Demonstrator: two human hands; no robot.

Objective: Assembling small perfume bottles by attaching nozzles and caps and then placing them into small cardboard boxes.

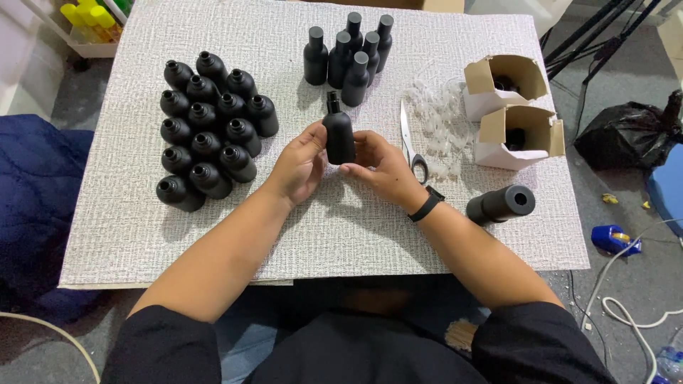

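Note:
Both hands hold one matte black bottle [339,135] upright over the middle of the grey textured mat [128,235]. My left hand [299,167] grips its left side; my right hand [377,167], with a black wristband, grips its right side and base. A small black pump top sits on the bottle's neck. To the left stands a cluster of several open black bottles [210,131] without tops. Behind the held bottle stand several capped black bottles [348,53].
Scissors [409,139] lie just right of my right hand beside a heap of clear plastic wrappers [445,121]. Two open white boxes [512,110] sit at the right, a stack of black caps [500,204] lies on its side near them. A black bag [626,135] is on the floor.

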